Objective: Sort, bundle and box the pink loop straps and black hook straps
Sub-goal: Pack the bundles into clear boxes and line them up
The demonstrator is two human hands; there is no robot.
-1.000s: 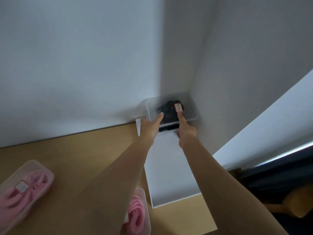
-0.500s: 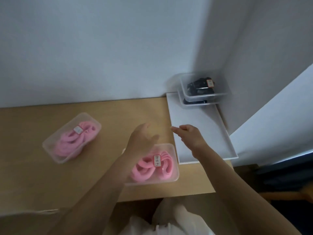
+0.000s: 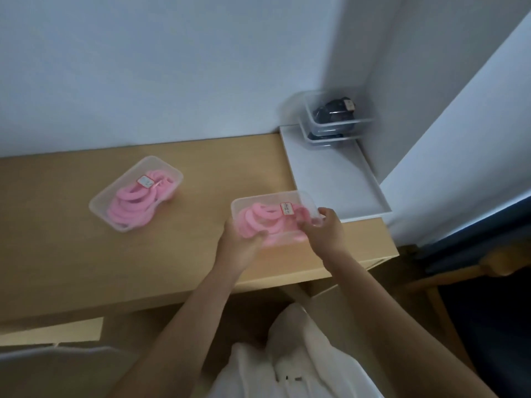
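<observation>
From the head view, both hands grasp a shallow, round-cornered box (image 3: 253, 200) of cloudy translucent plastic near the front right of the smooth tan wooden desk (image 3: 57, 225): the left hand (image 3: 241, 239) curls round its near left corner and the right hand (image 3: 324, 231) round its right end, with coiled pink loop straps (image 3: 255, 219) and a small white label (image 3: 286, 208) inside. A second such box (image 3: 100, 202) of pink straps (image 3: 132, 205) lies apart to the left. In the far right corner, two stacked clear boxes (image 3: 313, 101) holding black hook straps (image 3: 330, 112) sit on a flat white tray (image 3: 330, 179), and white cloth (image 3: 301, 354) hangs below the desk's edge.
</observation>
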